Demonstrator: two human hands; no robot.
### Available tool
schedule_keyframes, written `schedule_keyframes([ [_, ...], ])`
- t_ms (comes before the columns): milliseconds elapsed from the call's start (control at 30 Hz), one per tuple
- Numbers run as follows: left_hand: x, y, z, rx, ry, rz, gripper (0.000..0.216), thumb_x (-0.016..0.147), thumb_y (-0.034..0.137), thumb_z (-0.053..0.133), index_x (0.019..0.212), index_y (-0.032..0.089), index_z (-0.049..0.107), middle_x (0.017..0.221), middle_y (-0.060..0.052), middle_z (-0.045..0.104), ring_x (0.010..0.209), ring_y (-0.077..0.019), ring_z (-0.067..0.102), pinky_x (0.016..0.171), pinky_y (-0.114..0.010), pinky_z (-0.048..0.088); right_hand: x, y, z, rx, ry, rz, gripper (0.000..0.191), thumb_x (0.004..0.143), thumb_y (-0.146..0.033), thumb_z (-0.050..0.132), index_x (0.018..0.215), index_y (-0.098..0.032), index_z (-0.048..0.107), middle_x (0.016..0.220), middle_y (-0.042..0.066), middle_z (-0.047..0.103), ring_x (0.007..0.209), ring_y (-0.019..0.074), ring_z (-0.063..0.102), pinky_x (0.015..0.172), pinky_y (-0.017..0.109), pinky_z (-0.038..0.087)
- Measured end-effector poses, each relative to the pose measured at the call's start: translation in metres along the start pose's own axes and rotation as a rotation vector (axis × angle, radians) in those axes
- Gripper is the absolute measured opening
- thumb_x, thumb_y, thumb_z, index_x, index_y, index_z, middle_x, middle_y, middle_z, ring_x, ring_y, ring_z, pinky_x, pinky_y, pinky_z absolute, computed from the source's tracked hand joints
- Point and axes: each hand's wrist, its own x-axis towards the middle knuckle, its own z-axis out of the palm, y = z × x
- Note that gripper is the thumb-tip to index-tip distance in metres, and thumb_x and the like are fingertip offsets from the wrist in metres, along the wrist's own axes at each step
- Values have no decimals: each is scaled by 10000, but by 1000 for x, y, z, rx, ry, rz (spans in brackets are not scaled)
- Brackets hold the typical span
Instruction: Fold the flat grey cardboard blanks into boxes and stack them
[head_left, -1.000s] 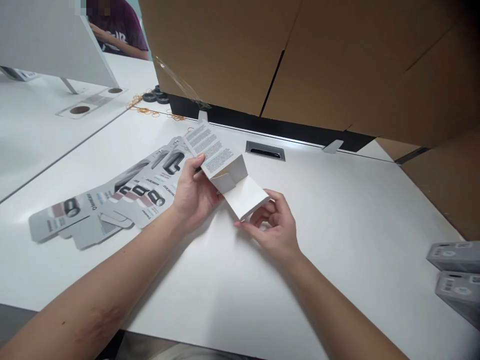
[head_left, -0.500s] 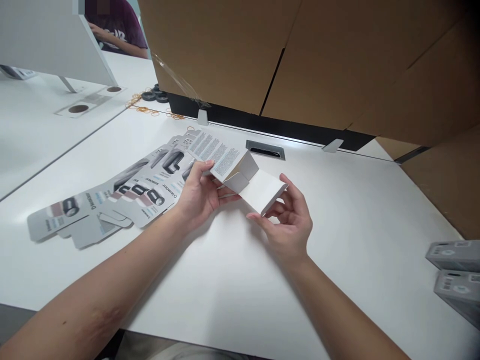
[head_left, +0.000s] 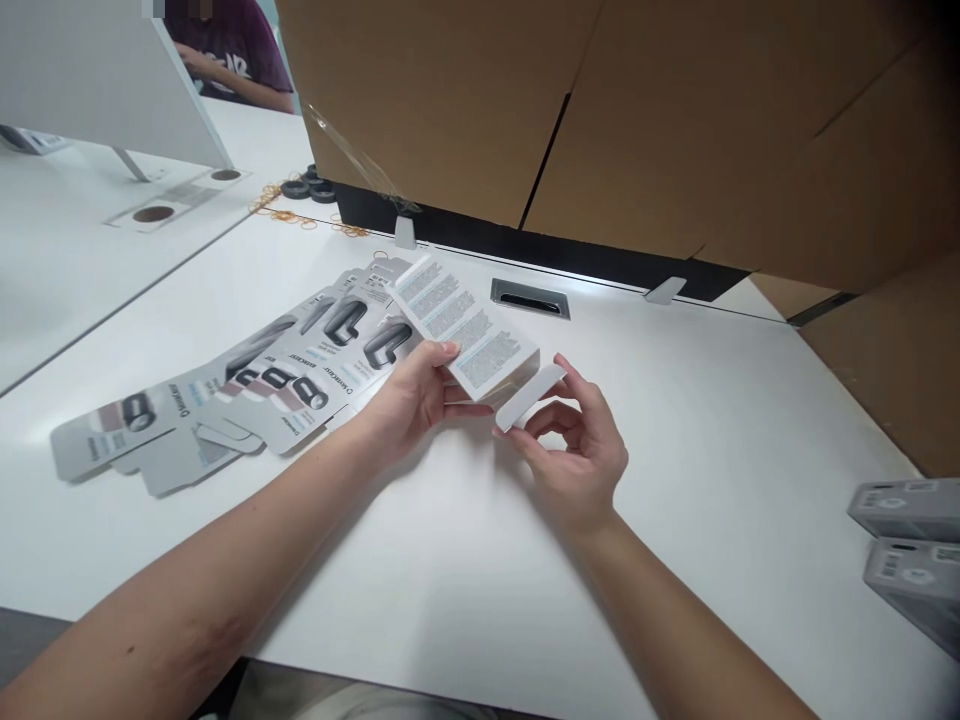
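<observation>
A small cardboard box (head_left: 469, 325), printed with columns of fine text, is held above the white table in the head view. My left hand (head_left: 412, 395) grips its side, thumb on the printed face and fingers underneath. At the box's near right end, my right hand (head_left: 577, 440) pinches the end flap (head_left: 531, 397) between thumb and fingers. The flap is folded partway over the end, which still shows a gap. Left of my hands, flat unfolded cartons (head_left: 277, 370) with product pictures lie overlapping on the table.
Two grey boxes (head_left: 911, 585) stand at the right edge. A brown cardboard partition (head_left: 480, 110) rises behind the table (head_left: 720, 480), held by white clips. Rubber bands (head_left: 285, 215) and black rings (head_left: 309, 188) lie at the back left. Across the table sits a person (head_left: 232, 60).
The box has turned, showing its text face more fully and moving slightly right. The end flap has swung from extended outward to partly folded over the open end.
</observation>
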Motion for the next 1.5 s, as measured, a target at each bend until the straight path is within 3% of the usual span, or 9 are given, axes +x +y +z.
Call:
schedule_keyframes([
  [133, -2, 0, 2, 70, -38, -7, 617, 996, 633, 841, 1434, 202, 789, 1377, -180, 913, 1239, -436, 882, 1098, -604, 722, 0, -1, 0, -30, 4, -1, 822, 1061, -296, 999, 1783, -516, 674, 1219, -2, 739, 662, 137, 704, 584, 357, 748],
  [333, -1, 0, 0, 49, -57, 20, 611, 985, 620, 873, 1433, 211, 803, 1318, -162, 925, 1059, -377, 884, 1067, -609, 731, -1, -2, -1, -56, 5, 78, 820, 1048, -333, 1019, 1773, -504, 676, 1278, 12, 769, 640, 139, 685, 585, 380, 748],
  [500, 0, -1, -1, 50, -4, 34, 576, 998, 633, 850, 1409, 231, 811, 1368, -154, 920, 1205, -421, 882, 1122, -613, 706, -1, -2, 1, -107, 19, 85, 782, 1056, -390, 1006, 1763, -458, 678, 1288, 25, 791, 644, 149, 692, 592, 393, 739],
  [667, 0, -1, -1, 77, 0, 43, 625, 980, 650, 876, 1426, 218, 809, 1369, -165, 915, 1184, -414, 878, 1098, -601, 711, -1, -2, 1, -109, 5, 102, 763, 1055, -408, 999, 1750, -438, 685, 1323, 43, 806, 702, 171, 723, 565, 375, 715],
  [800, -1, -1, 1, 59, -3, 36, 611, 992, 638, 870, 1432, 220, 804, 1380, -163, 915, 1248, -433, 874, 1159, -642, 694, 0, -3, 1, -73, -11, 87, 804, 1054, -410, 1016, 1773, -473, 662, 1320, 26, 802, 628, 133, 672, 564, 371, 713],
  [1000, 0, -2, 0, 69, 12, 49, 627, 975, 663, 885, 1411, 218, 812, 1357, -169, 917, 1279, -449, 871, 1164, -634, 683, -1, -3, -1, -28, -29, 134, 763, 1095, -682, 939, 1752, -386, 688, 1313, 68, 805, 631, 157, 680, 556, 396, 719],
  [1200, 0, -3, 0, 88, -2, 93, 652, 980, 628, 911, 1482, 235, 775, 1435, -175, 895, 1290, -443, 880, 1119, -602, 716, -3, -5, 1, 24, 30, 254, 494, 1157, -524, 857, 1616, -364, 770, 1239, 52, 806, 705, 174, 713, 578, 364, 693],
  [1500, 0, -4, -2, 90, -3, 109, 693, 996, 608, 919, 1545, 217, 760, 1465, -201, 883, 1348, -466, 870, 1139, -619, 714, -5, -7, 3, 35, 14, 293, 613, 1185, -517, 807, 1761, -356, 670, 1229, 72, 810, 710, 191, 687, 563, 384, 673],
])
